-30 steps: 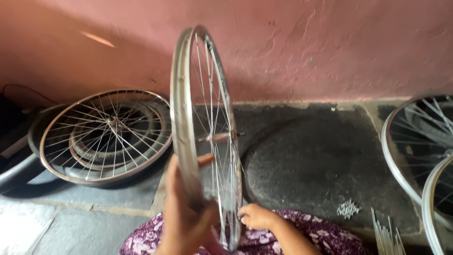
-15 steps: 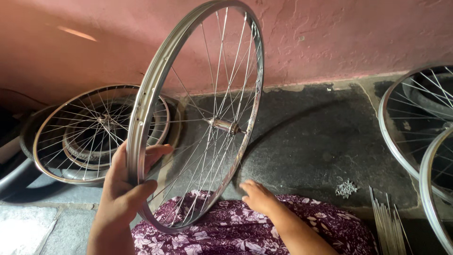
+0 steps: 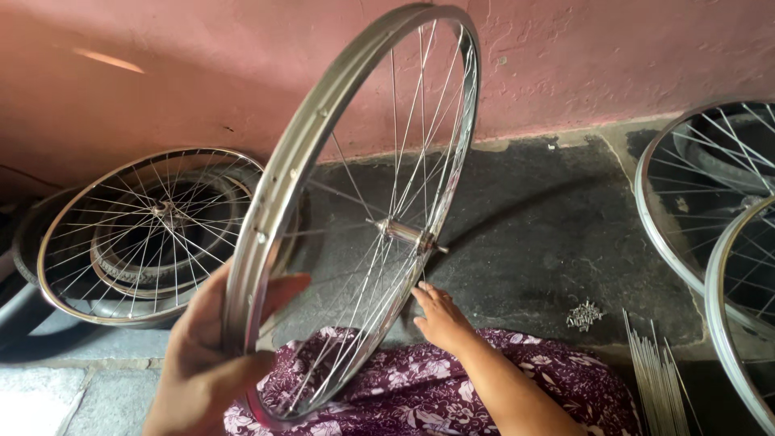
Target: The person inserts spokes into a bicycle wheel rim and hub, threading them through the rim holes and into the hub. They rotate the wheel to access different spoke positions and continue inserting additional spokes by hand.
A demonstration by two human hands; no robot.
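- My left hand [image 3: 211, 355] has its grip closed on the rim of the bicycle wheel [image 3: 278, 194], thumb across it.
- My right hand [image 3: 440, 316] lies open, fingers at the spokes (holding nothing).
- The wheel stands upright over my lap, its hub axle [image 3: 408, 235] pointing right.
- Another wheel [image 3: 149, 234] lies flat by the wall.

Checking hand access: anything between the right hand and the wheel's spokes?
Nothing visible. The right hand sits right against the lower spokes of the upright bicycle wheel, below the hub. The left hand already holds the rim.
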